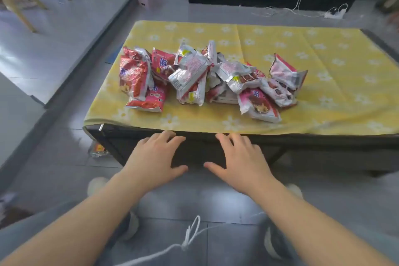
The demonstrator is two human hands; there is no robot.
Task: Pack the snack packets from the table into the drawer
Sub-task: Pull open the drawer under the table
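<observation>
While both my grips, left hand and right hand, lay spread and empty on the drawer front, the snack packets sat beyond the bench near edge.

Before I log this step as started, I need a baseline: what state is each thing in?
Snack packets: heaped loose on the tablecloth, none packed.
Drawer: front looks shut.
Left hand: open, empty, fingers spread at the drawer front.
Right hand: open, empty, likewise.
Tablecloth: laid flat over the table.
</observation>
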